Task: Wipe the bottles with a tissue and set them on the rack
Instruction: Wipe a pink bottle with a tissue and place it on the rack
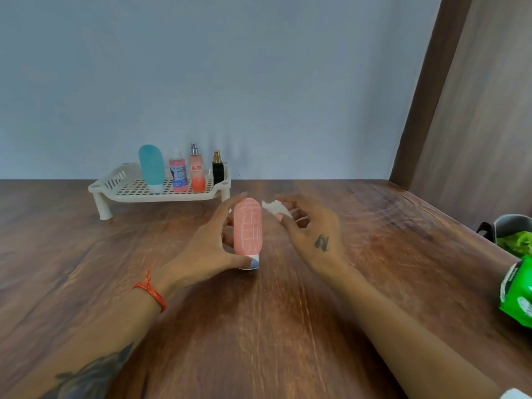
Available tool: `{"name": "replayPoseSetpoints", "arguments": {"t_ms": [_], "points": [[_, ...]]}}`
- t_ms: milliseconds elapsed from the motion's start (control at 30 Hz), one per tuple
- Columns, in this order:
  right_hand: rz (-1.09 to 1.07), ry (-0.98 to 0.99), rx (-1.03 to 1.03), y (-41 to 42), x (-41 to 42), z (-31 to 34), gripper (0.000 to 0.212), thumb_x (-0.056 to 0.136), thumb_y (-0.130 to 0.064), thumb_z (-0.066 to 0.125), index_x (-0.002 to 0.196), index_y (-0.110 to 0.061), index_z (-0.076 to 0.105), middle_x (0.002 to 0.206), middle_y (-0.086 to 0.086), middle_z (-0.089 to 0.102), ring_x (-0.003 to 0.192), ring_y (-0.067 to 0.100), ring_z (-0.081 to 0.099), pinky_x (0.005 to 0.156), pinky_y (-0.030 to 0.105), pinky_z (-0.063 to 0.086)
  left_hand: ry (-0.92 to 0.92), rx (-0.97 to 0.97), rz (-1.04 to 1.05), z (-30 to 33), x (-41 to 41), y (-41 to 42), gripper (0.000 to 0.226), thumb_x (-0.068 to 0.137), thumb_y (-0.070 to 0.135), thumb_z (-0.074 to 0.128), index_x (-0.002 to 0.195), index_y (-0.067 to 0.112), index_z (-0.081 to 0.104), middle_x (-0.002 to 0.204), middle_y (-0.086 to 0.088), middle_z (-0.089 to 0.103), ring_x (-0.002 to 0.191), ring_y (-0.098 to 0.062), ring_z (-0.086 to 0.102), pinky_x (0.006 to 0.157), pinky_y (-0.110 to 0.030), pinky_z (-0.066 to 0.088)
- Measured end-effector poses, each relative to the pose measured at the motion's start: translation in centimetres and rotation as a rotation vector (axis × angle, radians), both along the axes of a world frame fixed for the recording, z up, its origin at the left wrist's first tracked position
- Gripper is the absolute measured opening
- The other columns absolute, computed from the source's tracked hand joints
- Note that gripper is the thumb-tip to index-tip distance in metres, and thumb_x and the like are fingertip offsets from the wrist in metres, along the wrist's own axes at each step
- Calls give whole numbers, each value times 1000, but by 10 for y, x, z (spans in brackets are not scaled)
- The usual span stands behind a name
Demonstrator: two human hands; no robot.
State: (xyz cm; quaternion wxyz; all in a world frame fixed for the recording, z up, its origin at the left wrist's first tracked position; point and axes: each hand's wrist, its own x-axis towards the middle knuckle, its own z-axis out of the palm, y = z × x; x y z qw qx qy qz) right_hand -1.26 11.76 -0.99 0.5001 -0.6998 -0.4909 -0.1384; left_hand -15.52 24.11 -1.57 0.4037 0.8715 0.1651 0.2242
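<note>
A pink bottle [247, 226] stands cap-down on the wooden table [259, 326] in the middle. My left hand [207, 243] curls round it from the left, thumb on the white cap. Just right of the bottle's top, my right hand [311, 226] pinches a crumpled white tissue [275, 208], a little apart from the bottle. At the back left stands a cream rack [123, 187] on short legs. On it stand a teal bottle [151, 167], a small pink labelled bottle [178, 175], an orange spray bottle [197, 169] and a black perfume bottle [218, 168].
A green packet [516, 292] lies at the table's right edge, with a grey container [509, 226] holding something green behind it. A blue wall closes the back and a brown panel rises on the right.
</note>
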Motion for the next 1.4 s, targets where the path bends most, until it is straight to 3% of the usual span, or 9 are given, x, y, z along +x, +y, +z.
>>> {"name": "replayPoseSetpoints", "arguments": {"t_ms": [133, 233, 533, 633, 767, 1033, 1167, 1267, 1400], "points": [[66, -372, 4, 7, -16, -13, 33, 83, -11, 64, 115, -17, 64, 103, 8, 62, 88, 18, 56, 70, 15, 39, -48, -18, -2, -1, 3, -8, 106, 60, 19, 88, 127, 59, 18, 119, 18, 49, 96, -9, 59, 78, -26, 57], [61, -513, -12, 12, -19, -15, 34, 77, -9, 72, 109, -17, 68, 104, 13, 61, 88, 24, 56, 69, 21, 41, -77, -10, 12, -1, 5, -12, 104, 60, 13, 87, 127, 56, 20, 110, 35, 40, 93, -2, 57, 72, -19, 55], [9, 17, 128, 17, -10, -13, 27, 91, -20, 58, 117, -24, 63, 104, -5, 58, 88, 3, 50, 67, -1, 37, -35, -26, 22, -2, 5, -9, 104, 58, 21, 89, 125, 58, 18, 122, 11, 42, 101, -7, 53, 78, -21, 51], [12, -155, 181, 15, -16, -11, 27, 89, -20, 56, 116, -19, 64, 104, 8, 60, 90, 9, 50, 70, 2, 38, -47, -37, 2, -2, 5, -12, 105, 58, 20, 89, 122, 62, 17, 120, 17, 43, 102, -5, 53, 79, -24, 53], [66, -519, 57, 15, -21, -12, 29, 82, -16, 64, 111, -14, 66, 111, 15, 58, 97, 26, 54, 74, 25, 46, -62, -32, 7, -5, 5, -13, 104, 58, 18, 88, 131, 50, 21, 120, 21, 50, 107, -5, 54, 85, -37, 56], [-4, 47, 49, 20, -10, -12, 27, 92, -23, 56, 118, -25, 62, 111, 2, 63, 89, 8, 55, 70, 6, 38, -39, -61, -11, -1, 6, -10, 106, 59, 26, 87, 125, 63, 13, 125, 17, 40, 103, 1, 51, 80, -20, 50], [37, -276, 154, 15, -19, -8, 27, 87, -20, 55, 112, -17, 66, 108, 10, 61, 95, 16, 53, 78, 10, 35, -45, -78, -2, -2, 5, -12, 104, 59, 20, 88, 121, 63, 16, 117, 23, 48, 99, -2, 59, 81, -25, 54], [104, -585, 27, 15, -21, -11, 42, 69, -14, 75, 110, -12, 66, 112, 15, 59, 104, 21, 44, 78, 28, 46, -64, -35, 6, -3, 4, -13, 103, 60, 16, 87, 118, 66, 19, 111, 26, 52, 94, 12, 56, 78, -21, 54], [87, -428, 92, 17, -17, -10, 30, 81, -11, 65, 111, -12, 65, 114, 12, 60, 105, 23, 50, 82, 29, 46, -37, -12, 12, -1, 5, -13, 105, 60, 20, 88, 128, 58, 17, 115, 21, 52, 97, -1, 59, 84, -28, 54]]}}
